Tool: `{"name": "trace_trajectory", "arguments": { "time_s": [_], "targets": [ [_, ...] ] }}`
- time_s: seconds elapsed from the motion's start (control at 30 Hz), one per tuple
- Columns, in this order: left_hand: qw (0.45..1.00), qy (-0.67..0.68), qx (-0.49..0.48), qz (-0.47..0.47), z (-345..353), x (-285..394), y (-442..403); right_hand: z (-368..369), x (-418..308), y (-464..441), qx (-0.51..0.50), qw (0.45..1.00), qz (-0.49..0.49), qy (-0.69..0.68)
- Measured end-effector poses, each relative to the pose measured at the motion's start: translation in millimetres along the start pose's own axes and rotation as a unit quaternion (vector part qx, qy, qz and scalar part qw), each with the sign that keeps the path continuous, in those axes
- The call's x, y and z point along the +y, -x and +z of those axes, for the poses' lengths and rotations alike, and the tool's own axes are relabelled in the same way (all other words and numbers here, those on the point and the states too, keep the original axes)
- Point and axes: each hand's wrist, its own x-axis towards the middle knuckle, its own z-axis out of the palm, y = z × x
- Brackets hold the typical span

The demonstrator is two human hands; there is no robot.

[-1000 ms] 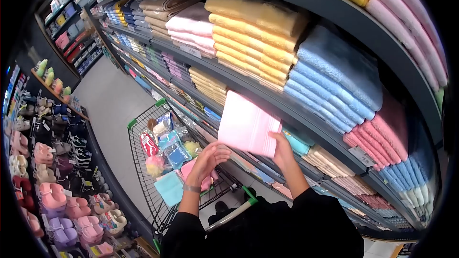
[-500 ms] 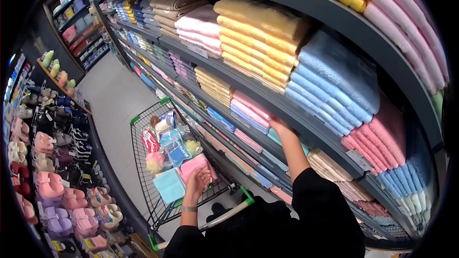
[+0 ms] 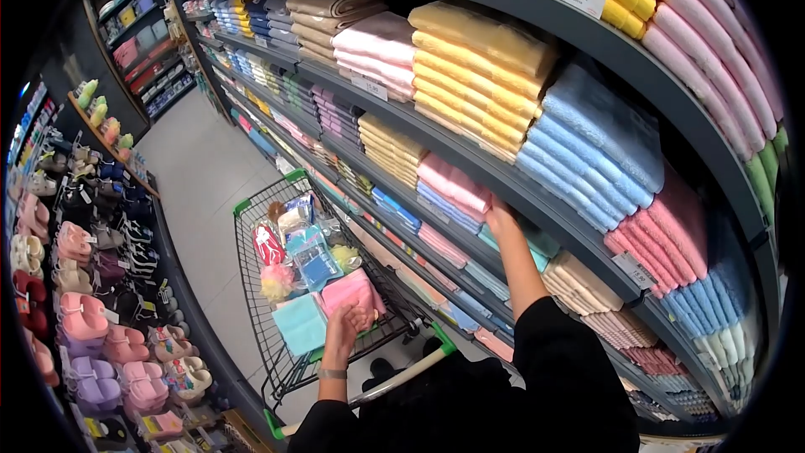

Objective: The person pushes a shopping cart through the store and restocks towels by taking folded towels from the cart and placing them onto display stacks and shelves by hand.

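My right hand (image 3: 501, 216) reaches under the edge of an upper shelf and grips the near end of a folded pink towel (image 3: 453, 183). Its fingers are partly hidden by the towel and shelf. Folded lavender-blue towels (image 3: 446, 208) lie below the pink one, and teal towels (image 3: 528, 239) sit just right of the hand. Over the shopping cart (image 3: 272, 344) hangs my left hand (image 3: 347, 327), palm up with loosely curled fingers and nothing visible in them. Beside it in the cart lie a folded pink cloth item (image 3: 356, 287) and a light turquoise one (image 3: 298, 325).
Also in the cart are blue packaged goods (image 3: 314, 267) and a fluffy pink-yellow puff (image 3: 276, 281). Yellow towels (image 3: 478, 75) and blue towels (image 3: 587, 151) fill the shelf above. Racks of pink clogs (image 3: 84, 316) line the left, across the tiled aisle floor (image 3: 197, 147).
The view has shifted slightly, so the shelves sit a little further right. The pink towel stands a bit higher at my right hand. My left hand stays over the cart.
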Motion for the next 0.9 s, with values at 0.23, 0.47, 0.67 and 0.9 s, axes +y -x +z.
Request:
{"name": "trace_trajectory", "arguments": {
  "time_s": [0.23,0.47,0.67,0.9],
  "targets": [
    [1.000,-0.012,0.025,0.009,-9,-7,20,43,-83,101,-0.122,0.708,-0.276,0.638],
    [0.998,-0.052,0.005,0.018,-17,-19,19,59,-41,36,-0.344,0.586,-0.330,0.655],
    [0.994,-0.097,0.055,0.019,-9,-18,28,74,-36,41,-0.271,0.559,-0.429,0.656],
    [0.869,-0.473,0.125,0.077,-79,-13,-12,78,-72,128,-0.320,0.647,-0.474,0.505]
  ]
}}
